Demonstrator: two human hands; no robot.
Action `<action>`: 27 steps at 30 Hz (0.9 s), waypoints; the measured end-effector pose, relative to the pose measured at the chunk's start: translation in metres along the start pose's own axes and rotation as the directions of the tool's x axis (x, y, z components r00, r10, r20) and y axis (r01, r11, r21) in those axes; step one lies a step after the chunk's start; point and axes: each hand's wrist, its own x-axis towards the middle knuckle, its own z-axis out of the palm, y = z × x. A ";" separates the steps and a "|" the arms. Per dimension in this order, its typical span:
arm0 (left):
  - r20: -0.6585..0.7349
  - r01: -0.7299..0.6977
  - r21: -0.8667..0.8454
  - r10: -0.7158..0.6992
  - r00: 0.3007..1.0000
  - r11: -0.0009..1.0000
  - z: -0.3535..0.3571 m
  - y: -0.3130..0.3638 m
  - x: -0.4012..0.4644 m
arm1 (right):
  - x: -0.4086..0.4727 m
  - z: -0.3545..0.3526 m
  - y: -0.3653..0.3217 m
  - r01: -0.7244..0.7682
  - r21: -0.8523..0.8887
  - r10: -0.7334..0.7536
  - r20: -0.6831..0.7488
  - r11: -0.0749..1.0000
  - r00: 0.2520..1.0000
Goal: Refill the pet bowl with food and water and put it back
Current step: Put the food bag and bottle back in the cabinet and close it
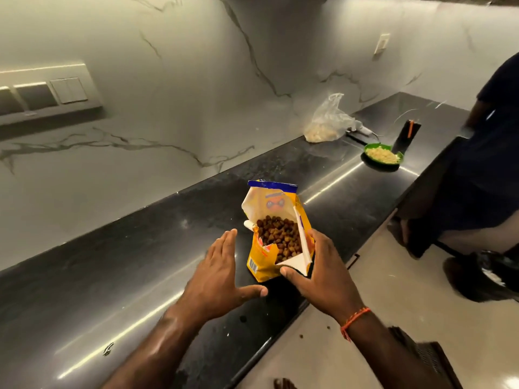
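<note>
A yellow pet food bag [261, 262] with a blue top edge stands torn open on the black countertop [140, 276], brown kibble [280, 234] showing inside. My right hand [323, 276] grips the bag's right side, thumb at its front lower corner and fingers along the side. My left hand [222, 273] hovers just left of the bag with fingers straight and spread, not touching it. A green bowl [383, 155] filled with pale food sits farther along the counter to the right.
A clear plastic bag [325, 122] of pale food lies by the marble wall. A dark upright object [405, 134] stands behind the green bowl. Another person [483, 164] stands at the counter's far right end. A few kibbles lie on the floor [328, 328].
</note>
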 end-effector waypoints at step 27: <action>-0.089 0.086 -0.629 -0.181 0.979 0.773 0.094 0.020 0.104 | 0.157 0.044 0.115 0.194 0.271 -0.320 0.575 0.943 0.753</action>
